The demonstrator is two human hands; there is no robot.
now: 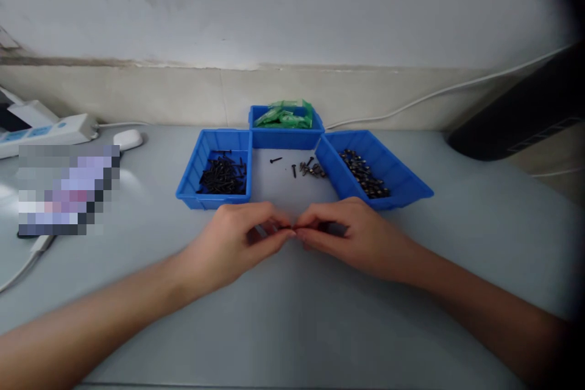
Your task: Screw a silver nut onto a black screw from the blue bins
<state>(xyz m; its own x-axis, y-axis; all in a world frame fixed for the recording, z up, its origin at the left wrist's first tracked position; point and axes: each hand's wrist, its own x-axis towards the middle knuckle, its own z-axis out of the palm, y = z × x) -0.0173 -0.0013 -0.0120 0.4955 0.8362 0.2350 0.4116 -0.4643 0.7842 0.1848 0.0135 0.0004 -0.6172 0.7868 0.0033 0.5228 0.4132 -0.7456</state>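
My left hand (247,236) and my right hand (354,236) meet at the middle of the table, fingertips touching. Both are closed in a pinch. Something thin and dark seems to sit between the fingertips, too small and covered to name. Ahead of the left hand stands a blue bin (183,187) with many black screws (222,175). Beyond the right hand, a second blue bin (395,161), turned at an angle, holds small shiny metal pieces (363,173). Between the bins lie loose black screws (294,170) and a small pile of metal pieces (313,169).
A third blue bin (287,139) with green plastic packets (287,117) stands by the wall. At left are a blurred-out phone-like device (73,192), a white case (127,139) and a power strip (59,134). A black cylindrical object (507,109) is at right.
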